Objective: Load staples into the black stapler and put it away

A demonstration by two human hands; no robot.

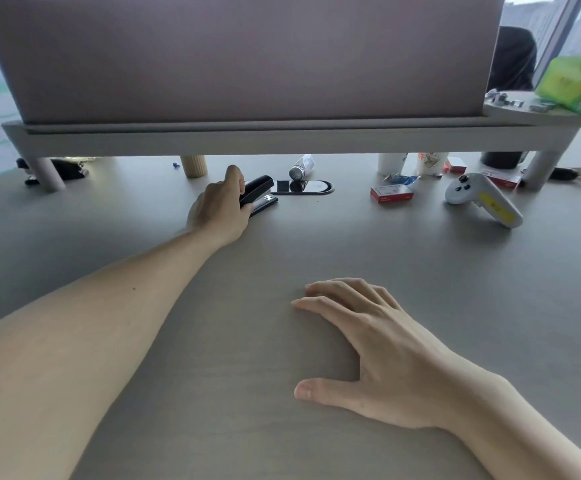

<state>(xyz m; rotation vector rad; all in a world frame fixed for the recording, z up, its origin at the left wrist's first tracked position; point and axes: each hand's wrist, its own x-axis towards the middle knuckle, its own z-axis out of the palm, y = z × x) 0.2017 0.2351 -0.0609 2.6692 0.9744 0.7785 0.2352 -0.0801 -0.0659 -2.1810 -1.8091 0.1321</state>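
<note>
The black stapler [259, 194] lies on the grey desk [213, 341] far ahead, just under the raised shelf. My left hand [221, 206] is stretched out to it, fingers wrapped around its rear end. My right hand [368, 344] rests flat on the desk close to me, fingers spread, holding nothing. A red box of staples [391, 195] sits to the right of the stapler, apart from both hands.
A raised shelf with a padded divider [247, 64] spans the back. Under it stand a small bottle [301, 168], paper cups [410, 164] and a black oval cable port [303, 187]. A white controller [483, 199] lies at right. Another dark stapler [57, 171] sits far left.
</note>
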